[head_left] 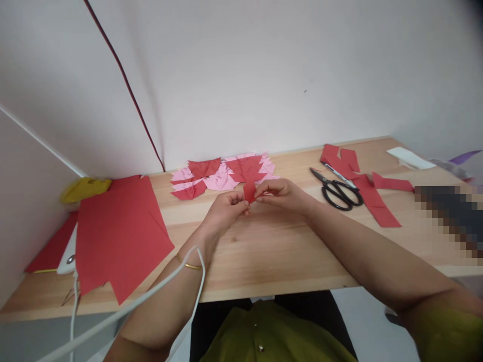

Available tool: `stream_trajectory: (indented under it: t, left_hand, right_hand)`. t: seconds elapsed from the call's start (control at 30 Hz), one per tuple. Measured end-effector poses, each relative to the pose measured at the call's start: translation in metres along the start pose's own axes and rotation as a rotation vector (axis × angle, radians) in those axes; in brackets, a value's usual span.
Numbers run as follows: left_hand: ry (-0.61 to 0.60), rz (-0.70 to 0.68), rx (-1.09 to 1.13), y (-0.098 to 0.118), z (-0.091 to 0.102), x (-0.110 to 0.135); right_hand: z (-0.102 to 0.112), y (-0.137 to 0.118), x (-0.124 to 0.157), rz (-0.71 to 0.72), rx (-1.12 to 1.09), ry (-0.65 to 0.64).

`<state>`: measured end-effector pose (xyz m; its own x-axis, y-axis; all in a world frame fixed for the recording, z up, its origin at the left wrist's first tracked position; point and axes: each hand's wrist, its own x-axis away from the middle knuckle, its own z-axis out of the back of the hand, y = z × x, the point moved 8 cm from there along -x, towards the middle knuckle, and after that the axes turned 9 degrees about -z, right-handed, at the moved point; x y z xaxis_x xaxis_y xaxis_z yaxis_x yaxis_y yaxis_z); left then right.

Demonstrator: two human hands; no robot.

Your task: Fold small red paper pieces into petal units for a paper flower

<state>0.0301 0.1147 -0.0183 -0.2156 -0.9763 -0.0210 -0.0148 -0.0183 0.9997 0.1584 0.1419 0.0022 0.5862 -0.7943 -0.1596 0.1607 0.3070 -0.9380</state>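
Note:
Both of my hands meet above the middle of the wooden table (264, 251) and pinch a small folded piece of red paper (249, 191). My left hand (225, 210) grips its left edge with closed fingers. My right hand (281, 193) pinches its right side. Just behind the hands lies a spread of folded red and pink paper shapes (222, 176).
A stack of red paper sheets (116, 231) lies at the left, over a white device with a cable (68, 259). Black scissors (337, 191) and red paper strips (373, 198) lie at the right. A yellow object (85, 188) sits by the wall.

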Motion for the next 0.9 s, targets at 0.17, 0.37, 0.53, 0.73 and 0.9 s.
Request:
stream_trajectory:
  t: [0.17,0.37,0.53,0.73,0.9]
  left_hand:
    - [-0.044,0.061,0.026,-0.007,-0.002,0.001]
    - [-0.017,0.073,0.048,-0.011,-0.001,0.001]
    - [-0.009,0.045,0.08,-0.01,-0.003,0.0]
    - [0.046,0.064,0.105,-0.011,-0.001,0.001]
    - [0.066,0.069,0.126,-0.012,0.0,0.001]
  right_hand:
    - [-0.003,-0.002,0.001,0.005,0.026,-0.007]
    - [-0.001,-0.003,0.001,-0.031,0.011,0.047]
    - [0.003,-0.002,0.001,-0.065,0.017,0.104]
    - [0.001,0.001,0.0,-0.087,-0.05,0.099]
    - [0.0,0.004,0.0,-0.108,-0.053,0.114]
